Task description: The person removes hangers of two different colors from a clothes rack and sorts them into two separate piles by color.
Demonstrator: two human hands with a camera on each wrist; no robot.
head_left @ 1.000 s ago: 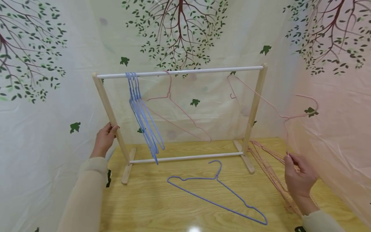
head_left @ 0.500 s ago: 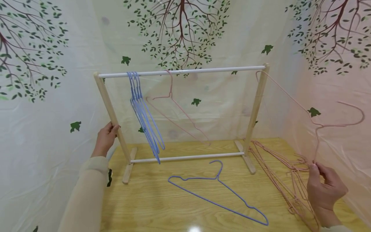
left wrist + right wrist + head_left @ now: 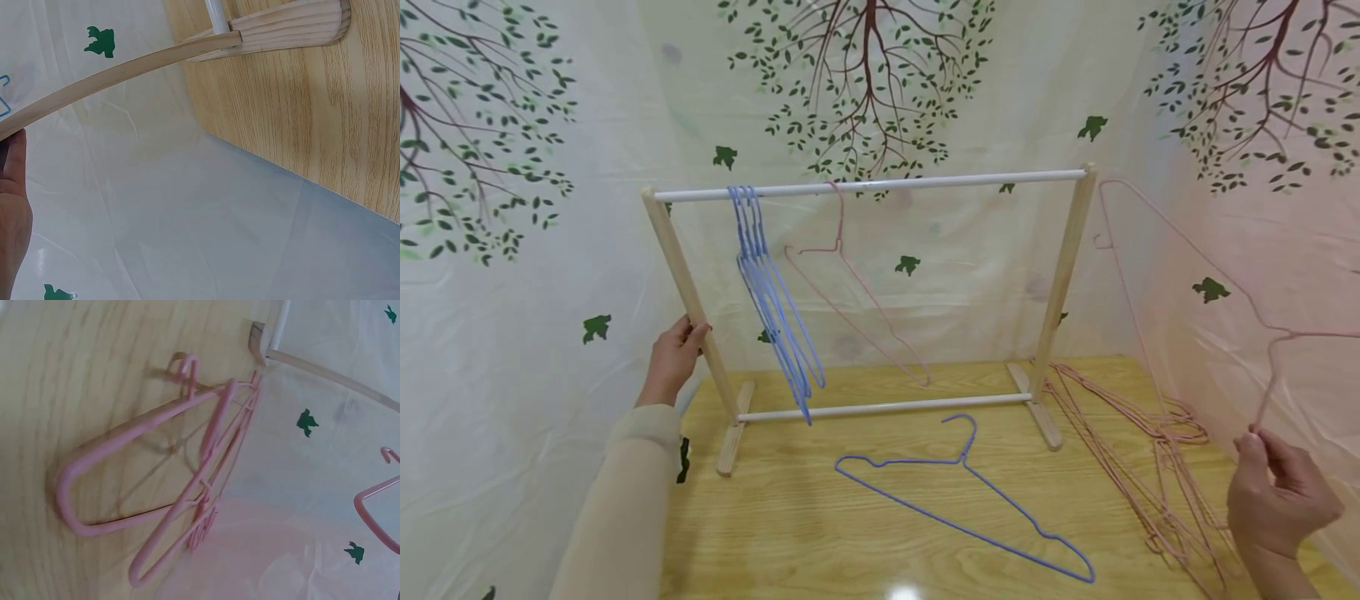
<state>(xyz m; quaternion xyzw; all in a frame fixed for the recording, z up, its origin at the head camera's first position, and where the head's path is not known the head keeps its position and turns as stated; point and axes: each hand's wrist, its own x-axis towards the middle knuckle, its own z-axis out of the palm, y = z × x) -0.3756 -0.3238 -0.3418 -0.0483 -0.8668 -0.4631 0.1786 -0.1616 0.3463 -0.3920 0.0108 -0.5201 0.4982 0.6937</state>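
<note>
My left hand [image 3: 672, 358] grips the left wooden post [image 3: 673, 258] of a small clothes rack with a white top rail. In the left wrist view, only part of that hand shows, at the post. My right hand [image 3: 1285, 500] pinches a pink clothes hanger [image 3: 1272, 367] by the wire, to the right of the rack; its hook runs out of the head view. Several blue hangers [image 3: 752, 242] hang bunched at the rail's left, and one pink hanger [image 3: 841, 218] hangs beside them. One blue hanger [image 3: 964, 456] lies flat before the rack.
A tangled pile of pink hangers [image 3: 219, 419] lies on the table's right side, below my right hand. The rack's feet [image 3: 1045, 425] stand on the wood-grain table [image 3: 775, 533]. A pale curtain [image 3: 962, 275] with printed trees and leaves surrounds the table.
My right hand has carried the pink hanger rightward and down, away from the rack. The pink hanger on the rail swings slightly. My left hand stays on the post.
</note>
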